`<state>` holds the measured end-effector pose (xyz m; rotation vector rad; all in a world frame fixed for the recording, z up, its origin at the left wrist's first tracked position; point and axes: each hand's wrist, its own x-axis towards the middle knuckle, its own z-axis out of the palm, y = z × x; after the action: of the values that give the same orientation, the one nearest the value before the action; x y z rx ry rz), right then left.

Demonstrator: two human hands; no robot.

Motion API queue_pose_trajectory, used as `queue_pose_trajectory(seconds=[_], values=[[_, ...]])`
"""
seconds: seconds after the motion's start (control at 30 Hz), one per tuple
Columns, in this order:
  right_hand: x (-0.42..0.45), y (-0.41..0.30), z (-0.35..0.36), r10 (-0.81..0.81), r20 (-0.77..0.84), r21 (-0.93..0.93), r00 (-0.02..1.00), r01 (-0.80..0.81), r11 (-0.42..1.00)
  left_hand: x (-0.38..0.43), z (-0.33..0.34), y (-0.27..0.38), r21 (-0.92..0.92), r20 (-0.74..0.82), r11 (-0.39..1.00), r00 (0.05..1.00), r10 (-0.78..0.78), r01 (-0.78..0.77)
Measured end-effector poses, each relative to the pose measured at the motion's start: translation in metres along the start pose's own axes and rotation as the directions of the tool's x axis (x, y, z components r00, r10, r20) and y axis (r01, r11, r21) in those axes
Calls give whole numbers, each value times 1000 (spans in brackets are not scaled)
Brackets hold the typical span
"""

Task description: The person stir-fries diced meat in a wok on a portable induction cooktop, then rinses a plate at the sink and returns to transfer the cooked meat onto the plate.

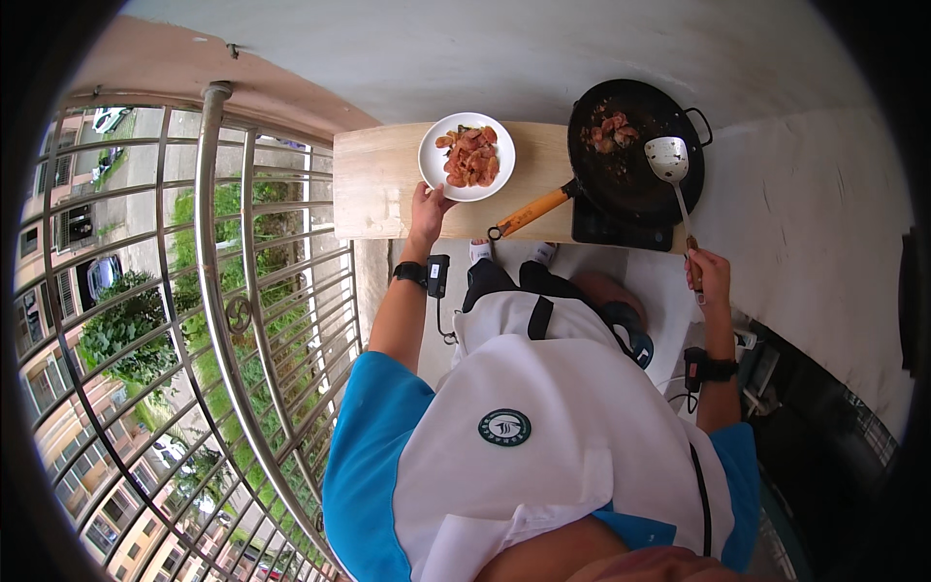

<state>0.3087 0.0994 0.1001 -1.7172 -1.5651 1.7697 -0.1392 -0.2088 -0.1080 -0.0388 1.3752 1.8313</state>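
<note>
My left hand [429, 209] grips the near rim of a round white plate [431, 172], thumb on top. Reddish-brown cooked slices [473, 156], perhaps sausage, are heaped on the plate with some dark green bits. In my right hand [709, 275] is the wooden handle of a metal wok spatula [668, 161]. The spatula's stained blade is over the right side of a black wok [631, 190]. A smaller pile of the same slices [612, 132] lies in the wok's upper left, with brown crumbs around it.
The wok rests on a black cooktop [618, 231] on a narrow wooden table [378, 164]. Its wooden handle [529, 212] points left toward the table's near edge. Metal railings [211, 240] stand at left; a pale wall [465, 58] runs behind the table.
</note>
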Motion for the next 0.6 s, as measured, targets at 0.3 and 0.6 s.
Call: queue_pose_trajectory(seconds=[0.3,0.6], values=[[22,-17,-27,143,-73,-172,987,-154,973,7,-31,-36,74,-117,988,985,-129,138],[77,-48,-42,267,-53,-119,962,-272,955,6,-46,-42,154,-115,980,987,-112,129]])
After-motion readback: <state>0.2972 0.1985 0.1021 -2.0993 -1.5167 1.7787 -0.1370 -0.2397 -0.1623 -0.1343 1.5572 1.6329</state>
